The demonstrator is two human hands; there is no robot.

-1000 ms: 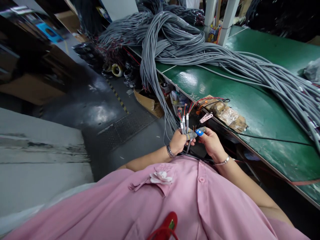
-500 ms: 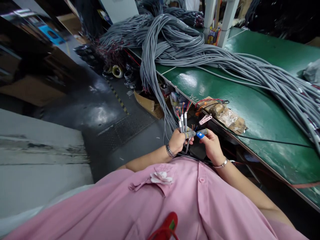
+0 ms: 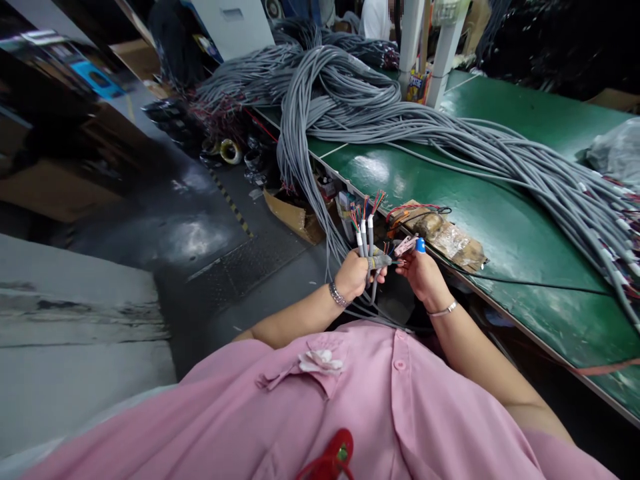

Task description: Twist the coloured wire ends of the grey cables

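Several grey cables (image 3: 364,244) stand upright in my left hand (image 3: 353,275), which is closed round them. White bands and fanned coloured wires (image 3: 368,208) top these cables. Grey finger covers show on that hand, and thin wires (image 3: 395,262) stick out to the right past its thumb tip. My right hand (image 3: 424,275) is at those wires, fingertips bent beside their ends. Its thumb, with a blue cover (image 3: 421,245), is raised apart from the fingers. Just behind them is a pink clip (image 3: 405,245) at the table edge.
A long bundle of grey cables (image 3: 350,123) lies over the green table (image 3: 500,220) and hangs off its left edge. A taped brown block (image 3: 445,233) with wires sits near the edge. Below stands a cardboard box (image 3: 287,215); a white cabinet (image 3: 85,300) is at left.
My right thumb has lifted up and away from the fingers, beside the pink clip. The thin wires between my hands now show more. The left hand still grips the cables.
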